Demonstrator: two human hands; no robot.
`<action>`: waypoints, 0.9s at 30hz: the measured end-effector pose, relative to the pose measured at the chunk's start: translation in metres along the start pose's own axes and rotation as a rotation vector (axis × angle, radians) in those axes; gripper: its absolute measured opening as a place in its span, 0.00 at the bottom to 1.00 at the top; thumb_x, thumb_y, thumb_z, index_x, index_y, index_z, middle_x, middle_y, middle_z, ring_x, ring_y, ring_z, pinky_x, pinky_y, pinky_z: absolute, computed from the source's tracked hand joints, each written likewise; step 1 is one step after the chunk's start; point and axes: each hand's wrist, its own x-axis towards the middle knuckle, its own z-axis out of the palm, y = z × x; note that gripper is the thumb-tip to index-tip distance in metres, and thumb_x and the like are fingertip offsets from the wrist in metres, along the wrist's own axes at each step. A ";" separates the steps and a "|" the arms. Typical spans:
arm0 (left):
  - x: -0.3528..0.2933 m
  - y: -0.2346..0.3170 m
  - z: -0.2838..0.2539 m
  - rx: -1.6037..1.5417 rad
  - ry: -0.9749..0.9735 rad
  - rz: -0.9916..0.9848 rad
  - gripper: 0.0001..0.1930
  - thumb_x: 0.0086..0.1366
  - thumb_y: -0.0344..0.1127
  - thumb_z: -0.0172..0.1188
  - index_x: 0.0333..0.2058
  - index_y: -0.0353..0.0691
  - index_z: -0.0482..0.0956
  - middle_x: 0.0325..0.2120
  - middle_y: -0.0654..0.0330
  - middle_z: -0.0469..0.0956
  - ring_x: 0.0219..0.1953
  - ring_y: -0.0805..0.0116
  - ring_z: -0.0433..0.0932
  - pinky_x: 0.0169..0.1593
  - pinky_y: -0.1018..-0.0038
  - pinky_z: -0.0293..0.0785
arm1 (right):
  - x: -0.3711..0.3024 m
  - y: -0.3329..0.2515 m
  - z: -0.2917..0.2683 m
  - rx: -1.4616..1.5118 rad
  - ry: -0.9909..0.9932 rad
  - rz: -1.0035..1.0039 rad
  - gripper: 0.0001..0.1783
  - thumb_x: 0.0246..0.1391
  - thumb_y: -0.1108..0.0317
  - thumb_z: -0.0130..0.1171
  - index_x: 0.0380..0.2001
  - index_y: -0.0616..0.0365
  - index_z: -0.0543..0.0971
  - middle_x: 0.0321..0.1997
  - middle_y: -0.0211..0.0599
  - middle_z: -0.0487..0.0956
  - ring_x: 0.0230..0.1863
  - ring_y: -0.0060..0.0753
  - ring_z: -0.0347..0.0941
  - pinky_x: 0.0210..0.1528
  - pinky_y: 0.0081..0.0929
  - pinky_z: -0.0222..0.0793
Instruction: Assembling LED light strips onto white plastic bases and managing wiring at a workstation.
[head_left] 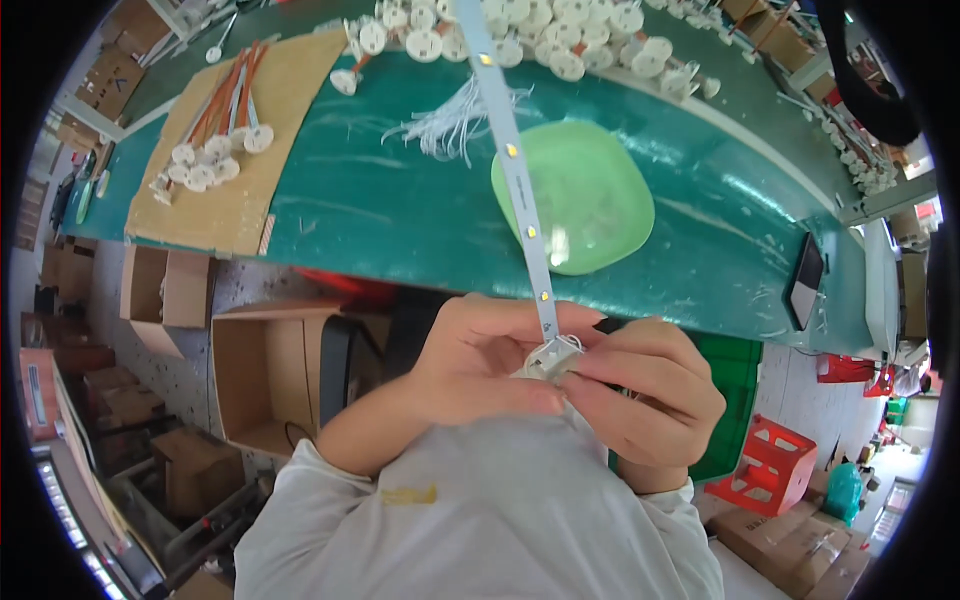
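My left hand point(490, 345) is closed around a small white plastic end piece point(546, 362), just in front of my chest. A long, narrow white LED strip point(522, 200) with yellow chips runs from that piece up and away over the table. Pinched at the same piece are the fingertips of my right hand point(650, 385), where thin white wires point(570, 343) loop out. Whether those fingers grip a wire or the piece itself I cannot tell. Behind the strip a light green plastic bowl point(600, 200) sits on the table.
The green table point(380, 220) has a bundle of white wires point(455, 120) and a heap of white round-ended parts point(560, 40) at the back. Similar parts point(215, 155) lie on cardboard point(290, 110) at left. A phone-like dark device point(804, 280) is at right. Cartons point(262, 375) and a red crate point(765, 465) stand below.
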 end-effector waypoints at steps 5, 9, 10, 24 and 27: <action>-0.010 -0.010 -0.001 -0.189 -0.029 -0.153 0.33 0.52 0.18 0.65 0.58 0.26 0.65 0.47 0.49 0.77 0.50 0.67 0.75 0.52 0.72 0.71 | -0.030 0.003 -0.006 0.090 -0.008 -0.015 0.18 0.25 0.77 0.67 0.28 0.65 0.82 0.37 0.41 0.79 0.34 0.36 0.74 0.24 0.23 0.65; -0.007 -0.017 -0.004 -0.083 -0.098 -0.083 0.32 0.52 0.18 0.64 0.58 0.25 0.66 0.48 0.47 0.76 0.51 0.65 0.75 0.54 0.71 0.71 | -0.044 0.004 0.000 0.108 0.091 -0.034 0.18 0.24 0.77 0.68 0.28 0.64 0.82 0.35 0.40 0.79 0.32 0.35 0.73 0.23 0.25 0.63; -0.006 -0.018 -0.004 -0.095 -0.113 -0.071 0.32 0.53 0.18 0.64 0.57 0.25 0.66 0.48 0.46 0.76 0.52 0.64 0.75 0.54 0.70 0.70 | -0.045 0.004 0.001 0.110 0.112 -0.029 0.18 0.23 0.78 0.68 0.28 0.64 0.83 0.35 0.39 0.79 0.32 0.34 0.73 0.23 0.26 0.62; 0.010 0.001 -0.015 0.328 -0.287 0.047 0.33 0.51 0.28 0.71 0.54 0.20 0.68 0.46 0.37 0.75 0.47 0.51 0.79 0.48 0.68 0.74 | -0.048 0.011 0.003 0.127 0.121 -0.087 0.18 0.21 0.79 0.68 0.25 0.64 0.82 0.34 0.39 0.78 0.29 0.33 0.72 0.22 0.25 0.59; 0.010 0.005 -0.013 0.391 -0.282 0.019 0.33 0.50 0.28 0.71 0.53 0.21 0.69 0.46 0.37 0.75 0.47 0.50 0.79 0.48 0.68 0.74 | -0.048 0.009 0.001 0.127 0.098 -0.086 0.17 0.21 0.80 0.68 0.25 0.64 0.82 0.34 0.39 0.78 0.30 0.33 0.72 0.22 0.25 0.60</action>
